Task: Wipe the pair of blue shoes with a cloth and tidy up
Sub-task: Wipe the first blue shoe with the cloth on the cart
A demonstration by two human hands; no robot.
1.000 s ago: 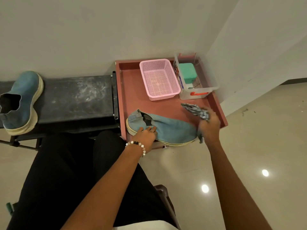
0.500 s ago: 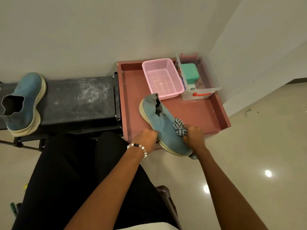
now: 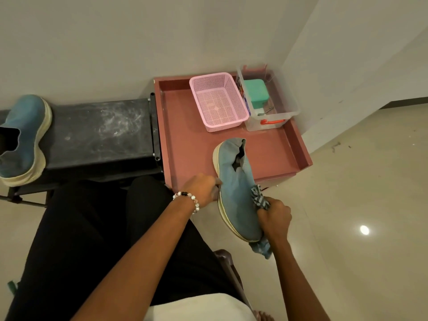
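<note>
Both hands have a grip on the work: the left hand point(image 3: 203, 189) holds the blue shoe point(image 3: 236, 195) at the edge of its sole, fingers curled against it, while the right hand point(image 3: 274, 217) is closed round a bunched striped cloth point(image 3: 259, 199) and presses it to the shoe's upper near the toe. A tail of the cloth hangs below the toe. The shoe is lifted and tilted on its side, heel over the front edge of the pink tray point(image 3: 289, 144), toe out over the floor point(image 3: 347, 205) towards the person's lap. The second blue shoe point(image 3: 23, 137) stands well apart on the dark worktop point(image 3: 99, 130) to the left.

Judging from this, wiping of the first shoe is under way and the other is still to do. The main risk is the hold on the left: it is only a pinch at the sole, so a firm stroke from the cloth could twist the soft shoe out of it and drop it to the floor. The dangling cloth end could also drag on the floor and pick up dirt. The pink basket point(image 3: 220, 100) and clear box point(image 3: 268, 100) sit at the tray's back, clear of the action.
</note>
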